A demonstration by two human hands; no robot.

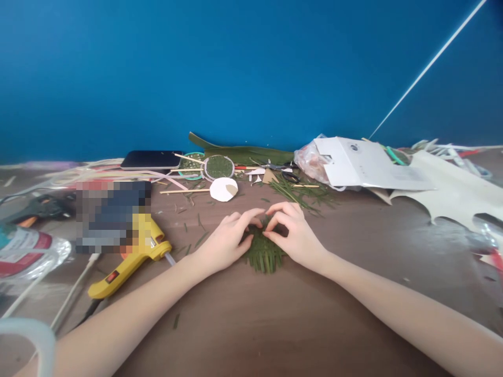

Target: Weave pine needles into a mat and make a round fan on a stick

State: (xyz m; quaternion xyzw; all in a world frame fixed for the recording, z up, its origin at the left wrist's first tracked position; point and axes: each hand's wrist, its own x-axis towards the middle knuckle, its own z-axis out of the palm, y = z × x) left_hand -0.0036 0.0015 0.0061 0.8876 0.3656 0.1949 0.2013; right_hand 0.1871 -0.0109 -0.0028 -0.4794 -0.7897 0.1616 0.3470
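A fan-shaped bunch of green leaf strips (265,256) lies on the brown table in front of me, its cut ends pointing towards me. My left hand (228,236) curls at its left side, thumb and fingers bent in a pinch at the upper part. From the right, my right hand (293,230) closes on the same part, thumb and index finger drawn together. The fingers hide the top of the bunch. Just beyond my hands lie loose green strips (301,196). A white round disc on a stick (223,189) rests to the upper left.
At left are a yellow glue gun (147,251), a plastic bottle (29,251) and a phone (151,159). Further back lie a green-covered disc (219,167), black-handled scissors (290,177) and a long leaf (251,154). White cardboard (365,162) and a cut-out sheet (444,183) occupy the right. A blue wall (243,68) stands behind.
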